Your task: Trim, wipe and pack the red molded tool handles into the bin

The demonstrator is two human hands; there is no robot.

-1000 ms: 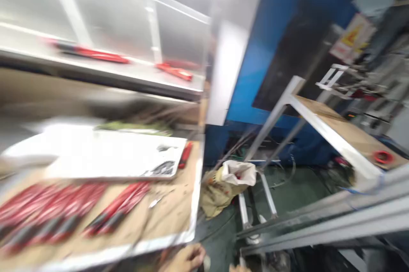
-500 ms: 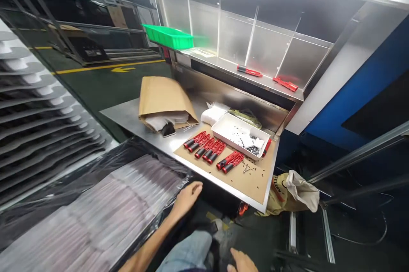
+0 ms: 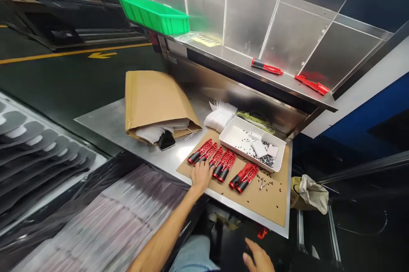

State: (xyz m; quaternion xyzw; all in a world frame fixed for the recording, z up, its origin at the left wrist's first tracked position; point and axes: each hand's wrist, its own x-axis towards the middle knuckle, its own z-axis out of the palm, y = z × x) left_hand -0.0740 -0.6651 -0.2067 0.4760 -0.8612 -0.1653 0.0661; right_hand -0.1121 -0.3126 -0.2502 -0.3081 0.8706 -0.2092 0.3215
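My left hand [image 3: 201, 176] rests palm down on a brown cardboard sheet [image 3: 268, 208], its fingertips at a group of red-and-black pen-shaped plastic items [image 3: 223, 165] laid in rows. It does not visibly hold one. A white plastic tray [image 3: 231, 136] stands beside them, holding small black parts and white pieces. My right hand [image 3: 257, 257] hangs below the table's front edge with its fingers apart, holding nothing.
A steel table edge [image 3: 223, 204] runs in front of the cardboard. On it lie a kraft envelope [image 3: 153, 101] and a black phone [image 3: 166, 140]. A green crate [image 3: 153, 16] and red parts [image 3: 311, 84] sit on the steel shelf above. Plastic-wrapped sheets [image 3: 128, 208] lie at lower left.
My view has swung left and steadied. My left hand has moved forward from the table's edge onto the cardboard, reaching the red-and-black items. My right hand stays low.
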